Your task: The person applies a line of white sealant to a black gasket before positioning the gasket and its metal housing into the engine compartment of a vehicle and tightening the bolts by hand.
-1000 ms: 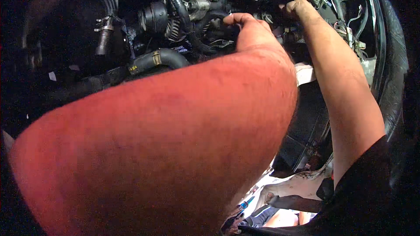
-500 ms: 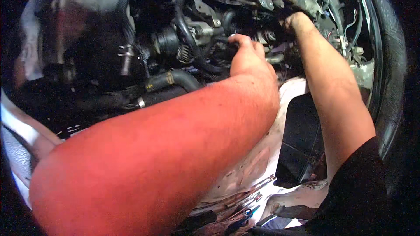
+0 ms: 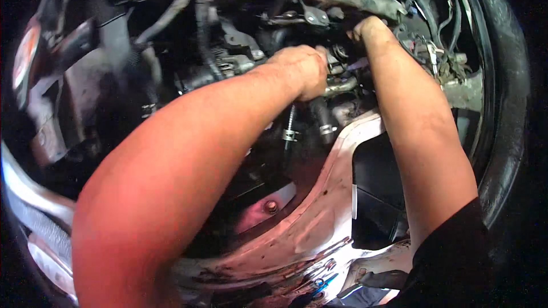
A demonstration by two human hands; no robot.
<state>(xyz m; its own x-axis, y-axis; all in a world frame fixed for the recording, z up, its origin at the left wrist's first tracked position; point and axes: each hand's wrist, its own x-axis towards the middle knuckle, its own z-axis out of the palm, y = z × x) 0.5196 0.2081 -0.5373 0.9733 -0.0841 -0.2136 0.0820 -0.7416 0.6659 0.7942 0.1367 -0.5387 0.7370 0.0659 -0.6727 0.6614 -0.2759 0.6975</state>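
Both arms reach into a car's engine bay. My left hand (image 3: 299, 69) is closed, its fingers curled down among the engine parts beside a metal pipe (image 3: 341, 86); what they grip is hidden. Farther right, my right hand (image 3: 368, 27) reaches into a dark gap below a metal bracket (image 3: 315, 16). Its visible fingers are bent inward, and their tips and anything between them are out of sight. Under the left wrist run a thin hose with a clamp (image 3: 290, 135) and a thicker black hose (image 3: 323, 117) with its own clamp.
A light-coloured body panel (image 3: 319, 217) curves along the near side, with a blue-handled item (image 3: 325, 285) lying on it. A black rubber seal (image 3: 505, 97) borders the right. Wires and connectors (image 3: 434, 57) hang at the far right. A bolt (image 3: 271, 206) shows below the left forearm.
The view has shifted, showing more of the engine bay's far left. My left forearm has swung upright and left, uncovering hoses and a bolt; its hand has turned over. The right hand stays in the gap.
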